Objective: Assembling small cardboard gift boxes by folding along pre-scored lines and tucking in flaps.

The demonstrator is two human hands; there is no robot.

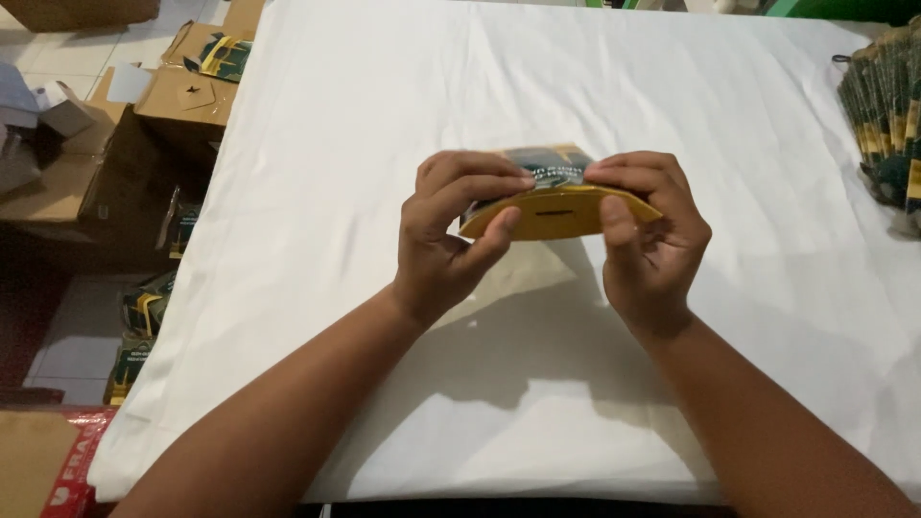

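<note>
Presently, entry as follows.
Item: pouch (552,197), yellow and dark green, flat, with a slot cut near its yellow edge.
Position: pouch was held up over the middle of the cloth (595,86), clear of it, yellow edge bowed toward the camera.
Left hand (446,235): clenched on the pouch's left end, thumb under the yellow edge, fingers over the top.
Right hand (648,235): clenched on the pouch's right end, thumb on the near face, fingers curled over the top.
Grip state: both hands grasped the pouch; neither was released.
Surface: white cloth covered the table, creased but flat.
Stock, right: bundle (887,120) of like pouches lay at the table's right edge, well apart from the hands.
Stock, left: boxes (177,105) stood on the floor beside the table, more pouches in and near them.
Handling note: pouch looked thin and springy; an even pinch at both ends would, by judgement, keep the bow smooth and avoid a crease through the slot.
Caution: a tighter squeeze on one side could likely kink the yellow edge.
</note>
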